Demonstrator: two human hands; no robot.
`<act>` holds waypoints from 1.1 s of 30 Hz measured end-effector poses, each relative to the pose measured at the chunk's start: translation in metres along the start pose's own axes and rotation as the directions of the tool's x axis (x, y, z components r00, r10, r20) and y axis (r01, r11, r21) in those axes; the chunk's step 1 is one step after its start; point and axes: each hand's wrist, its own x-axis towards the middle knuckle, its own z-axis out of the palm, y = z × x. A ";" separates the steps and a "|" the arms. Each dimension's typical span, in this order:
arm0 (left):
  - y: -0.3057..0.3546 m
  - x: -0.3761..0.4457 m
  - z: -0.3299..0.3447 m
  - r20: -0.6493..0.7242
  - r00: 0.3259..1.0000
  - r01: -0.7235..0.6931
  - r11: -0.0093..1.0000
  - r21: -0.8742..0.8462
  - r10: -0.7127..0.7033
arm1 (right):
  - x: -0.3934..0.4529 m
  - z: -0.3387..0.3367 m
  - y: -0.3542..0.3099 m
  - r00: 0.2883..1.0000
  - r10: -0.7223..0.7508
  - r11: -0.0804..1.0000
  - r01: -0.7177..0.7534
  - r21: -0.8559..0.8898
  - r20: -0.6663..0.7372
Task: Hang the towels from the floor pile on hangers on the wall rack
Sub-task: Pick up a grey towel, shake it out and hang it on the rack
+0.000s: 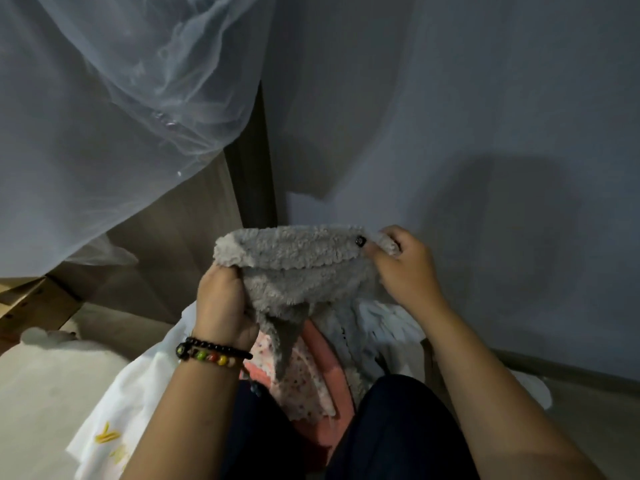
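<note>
A fluffy grey towel, looped and nubbly, is hanging stretched between both hands near picture centre, a small dark button sitting at its 3 o'clock corner. The left hand is gripping the bunched 9 o'clock corner in curled fingers; the right hand is pinching the opposite edge. Beaded bracelets are circling the left wrist. At 6 o'clock the floor pile is showing speckled pink and coral terry plus white cloth. Sheer netting is draping at 10 o'clock, a plain grey wall rising behind.
</note>
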 end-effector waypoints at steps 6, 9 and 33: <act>-0.010 -0.018 -0.018 0.141 0.964 0.222 0.975 0.029 -0.224 | 0.003 -0.014 -0.021 0.994 0.082 0.995 -0.076 -0.071 0.072; -0.016 -0.029 -0.015 0.236 0.961 0.051 0.930 0.364 -0.145 | -0.006 -0.007 -0.037 0.981 0.104 0.986 -0.123 0.110 0.165; -0.046 -0.046 -0.058 -0.048 0.971 -0.185 0.862 0.471 0.234 | -0.038 0.096 0.136 0.811 0.567 0.813 -0.522 -0.258 0.144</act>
